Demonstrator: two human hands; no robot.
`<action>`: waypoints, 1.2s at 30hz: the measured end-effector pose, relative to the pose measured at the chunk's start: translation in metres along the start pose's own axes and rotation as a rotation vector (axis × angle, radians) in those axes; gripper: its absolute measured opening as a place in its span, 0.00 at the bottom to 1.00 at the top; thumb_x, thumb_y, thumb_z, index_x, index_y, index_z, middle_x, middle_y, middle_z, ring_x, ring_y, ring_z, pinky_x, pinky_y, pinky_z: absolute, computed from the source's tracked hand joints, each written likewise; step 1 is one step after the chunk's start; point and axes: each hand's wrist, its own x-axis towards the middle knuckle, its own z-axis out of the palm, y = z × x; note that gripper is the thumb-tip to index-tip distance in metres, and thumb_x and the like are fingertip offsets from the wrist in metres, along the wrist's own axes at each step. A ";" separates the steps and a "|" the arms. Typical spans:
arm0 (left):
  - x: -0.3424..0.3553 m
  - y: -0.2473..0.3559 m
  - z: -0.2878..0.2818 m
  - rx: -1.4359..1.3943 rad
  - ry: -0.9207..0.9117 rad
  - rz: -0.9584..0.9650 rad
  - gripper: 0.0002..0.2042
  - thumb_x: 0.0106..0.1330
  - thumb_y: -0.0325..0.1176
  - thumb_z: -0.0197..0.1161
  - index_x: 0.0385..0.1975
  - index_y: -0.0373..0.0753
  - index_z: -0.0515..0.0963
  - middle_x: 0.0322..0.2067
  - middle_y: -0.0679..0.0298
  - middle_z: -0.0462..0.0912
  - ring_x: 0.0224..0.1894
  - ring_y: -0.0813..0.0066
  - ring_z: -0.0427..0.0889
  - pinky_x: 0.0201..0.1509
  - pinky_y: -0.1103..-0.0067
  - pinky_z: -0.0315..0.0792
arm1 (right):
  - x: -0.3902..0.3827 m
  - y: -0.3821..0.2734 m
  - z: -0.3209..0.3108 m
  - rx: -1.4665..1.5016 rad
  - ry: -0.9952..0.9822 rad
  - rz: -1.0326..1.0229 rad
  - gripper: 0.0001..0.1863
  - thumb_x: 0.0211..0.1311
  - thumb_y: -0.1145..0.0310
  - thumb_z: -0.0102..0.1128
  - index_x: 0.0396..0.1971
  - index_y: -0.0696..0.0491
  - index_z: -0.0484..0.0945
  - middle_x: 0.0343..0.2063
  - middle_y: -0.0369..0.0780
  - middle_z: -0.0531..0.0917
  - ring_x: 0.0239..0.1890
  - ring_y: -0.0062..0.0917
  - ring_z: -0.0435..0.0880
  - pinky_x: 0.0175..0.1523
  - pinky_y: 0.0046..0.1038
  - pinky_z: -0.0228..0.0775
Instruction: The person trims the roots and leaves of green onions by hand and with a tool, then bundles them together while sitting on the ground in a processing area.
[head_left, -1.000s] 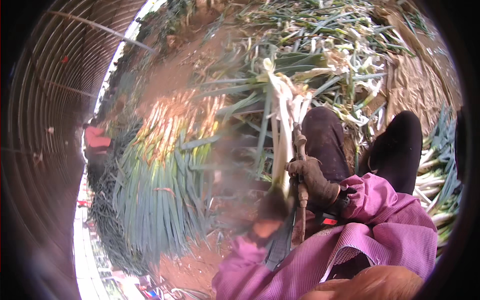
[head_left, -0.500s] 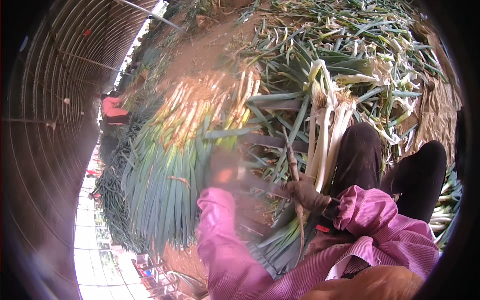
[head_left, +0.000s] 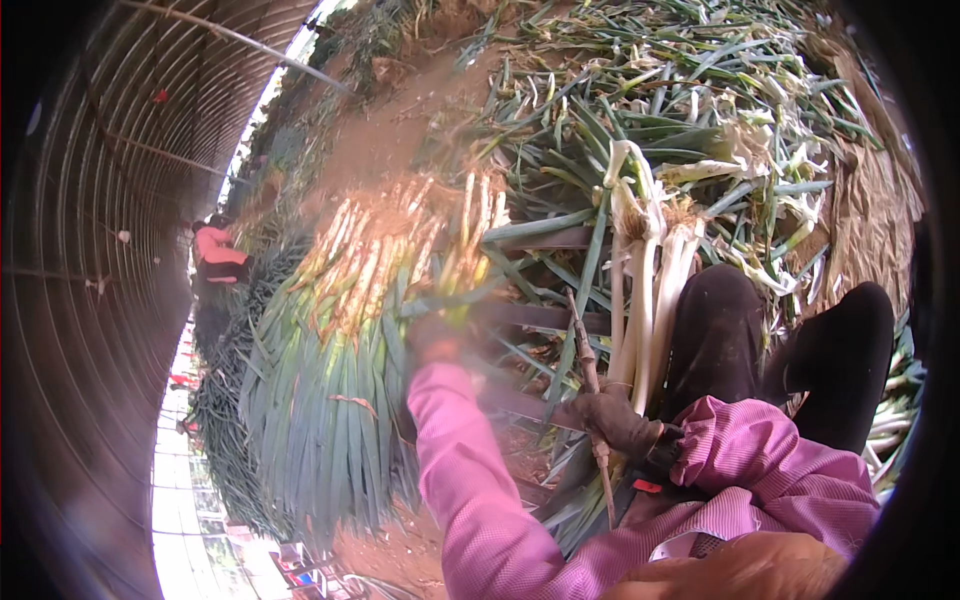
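Leeks [head_left: 325, 410] fill the ground left of the left hand [head_left: 437, 338], in a broad pile, root ends pointing away and green leaves fanning back toward the body. And that left hand is a blur, right at the pile's near side, so I cannot tell whether its fingers are open or closed on a stalk! The hands are well apart. Over to the right hand [head_left: 622, 420], in a dark glove, and it's clamped around a thin wand [head_left: 588, 365], its tip slanting up and away past the knuckles. Just beyond that same hand, white-stalked leeks [head_left: 655, 300] stand in a bunch, roots uppermost, close against a dark trouser leg [head_left: 715, 330]; whether the glove grips them too, I cannot tell. Green leaves [head_left: 580, 500] spread below the right hand, toward the lap. Between the two hands runs a dark bar [head_left: 555, 317], and farther out, past the white bunch, sprawls a thick litter of torn leaves [head_left: 660, 90]. A crumpled brown sheet [head_left: 868, 230] lies beyond and right of the right hand, while far off to the left hand's left, a person in a salmon top [head_left: 218, 250] bends low.
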 end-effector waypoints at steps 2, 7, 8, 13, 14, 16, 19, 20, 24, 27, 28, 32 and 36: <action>0.001 -0.014 0.026 0.076 0.188 0.118 0.15 0.53 0.40 0.60 0.38 0.38 0.78 0.37 0.55 0.81 0.39 0.61 0.81 0.38 0.71 0.75 | -0.003 -0.008 0.004 0.004 0.037 0.034 0.15 0.46 0.70 0.58 0.35 0.60 0.75 0.22 0.38 0.76 0.23 0.22 0.74 0.27 0.25 0.66; -0.043 -0.018 0.061 0.067 0.219 0.175 0.19 0.51 0.45 0.61 0.37 0.38 0.78 0.38 0.54 0.81 0.40 0.62 0.81 0.40 0.72 0.74 | -0.007 -0.019 0.009 0.027 0.036 0.023 0.17 0.46 0.70 0.57 0.38 0.60 0.76 0.23 0.38 0.77 0.24 0.22 0.74 0.29 0.24 0.66; -0.054 -0.003 0.054 0.190 0.168 0.263 0.19 0.50 0.45 0.61 0.37 0.38 0.78 0.38 0.53 0.81 0.40 0.63 0.81 0.40 0.72 0.75 | -0.006 -0.018 0.003 0.024 0.053 0.014 0.17 0.46 0.70 0.57 0.38 0.60 0.76 0.23 0.39 0.77 0.24 0.22 0.74 0.29 0.24 0.66; -0.118 -0.008 0.082 -0.168 0.373 0.250 0.14 0.47 0.42 0.63 0.33 0.44 0.81 0.35 0.58 0.82 0.39 0.63 0.82 0.38 0.74 0.75 | -0.009 -0.014 0.001 0.043 0.023 0.002 0.16 0.43 0.67 0.60 0.33 0.60 0.76 0.21 0.39 0.77 0.23 0.21 0.74 0.27 0.25 0.66; -0.143 0.009 0.049 -0.169 0.368 0.269 0.14 0.47 0.42 0.63 0.33 0.44 0.81 0.35 0.58 0.82 0.39 0.63 0.82 0.38 0.74 0.75 | -0.008 -0.010 -0.003 0.052 0.041 0.005 0.16 0.43 0.67 0.60 0.33 0.60 0.76 0.21 0.39 0.77 0.23 0.21 0.74 0.27 0.25 0.66; -0.184 0.017 -0.001 0.012 -0.230 0.281 0.16 0.45 0.42 0.65 0.33 0.42 0.81 0.35 0.57 0.82 0.39 0.61 0.82 0.38 0.73 0.75 | 0.001 0.003 0.002 0.091 0.046 -0.108 0.15 0.43 0.68 0.61 0.33 0.60 0.76 0.21 0.39 0.77 0.24 0.21 0.76 0.28 0.25 0.68; -0.237 0.032 -0.036 -0.187 0.013 0.588 0.07 0.51 0.36 0.62 0.22 0.39 0.77 0.21 0.54 0.78 0.25 0.54 0.78 0.29 0.66 0.71 | 0.023 0.036 -0.011 0.062 -0.030 -0.418 0.11 0.45 0.75 0.57 0.31 0.60 0.72 0.17 0.37 0.75 0.17 0.18 0.73 0.23 0.21 0.69; -0.238 0.027 -0.037 -0.192 0.013 0.573 0.07 0.51 0.36 0.62 0.22 0.39 0.77 0.21 0.54 0.78 0.25 0.54 0.78 0.29 0.66 0.71 | 0.011 0.020 -0.004 0.055 -0.044 -0.415 0.11 0.45 0.75 0.57 0.31 0.60 0.72 0.17 0.37 0.75 0.17 0.18 0.73 0.23 0.21 0.69; -0.228 0.025 -0.076 -0.388 -0.191 0.275 0.17 0.45 0.40 0.66 0.30 0.33 0.76 0.25 0.51 0.79 0.28 0.55 0.79 0.33 0.67 0.71 | -0.026 -0.021 0.011 0.324 -0.084 -0.240 0.15 0.46 0.70 0.60 0.36 0.60 0.72 0.22 0.37 0.76 0.22 0.20 0.75 0.28 0.23 0.69; -0.185 0.075 -0.072 -0.349 -0.161 0.145 0.20 0.52 0.40 0.61 0.42 0.36 0.72 0.34 0.48 0.78 0.36 0.55 0.79 0.40 0.67 0.73 | -0.024 -0.003 0.007 0.265 -0.076 -0.365 0.18 0.47 0.66 0.63 0.37 0.59 0.73 0.24 0.37 0.77 0.25 0.22 0.76 0.28 0.25 0.69; -0.178 0.069 -0.070 -0.323 -0.114 0.041 0.22 0.55 0.40 0.59 0.48 0.37 0.69 0.38 0.47 0.78 0.41 0.56 0.80 0.43 0.67 0.73 | -0.029 0.001 0.017 0.167 -0.107 -0.402 0.19 0.47 0.65 0.63 0.37 0.59 0.72 0.24 0.37 0.77 0.24 0.21 0.76 0.27 0.25 0.69; -0.132 0.030 0.016 -0.384 0.096 0.250 0.19 0.57 0.41 0.55 0.46 0.38 0.70 0.39 0.46 0.77 0.41 0.52 0.78 0.44 0.66 0.72 | -0.058 0.030 0.042 0.155 -0.198 -0.096 0.13 0.45 0.74 0.59 0.34 0.60 0.72 0.25 0.35 0.76 0.27 0.18 0.75 0.33 0.22 0.70; -0.146 0.043 0.042 -0.572 0.190 0.475 0.16 0.60 0.42 0.51 0.42 0.39 0.72 0.38 0.46 0.77 0.41 0.47 0.76 0.43 0.64 0.69 | -0.071 0.009 0.026 0.171 -0.142 0.067 0.07 0.45 0.71 0.59 0.21 0.59 0.73 0.21 0.36 0.77 0.28 0.19 0.77 0.34 0.22 0.70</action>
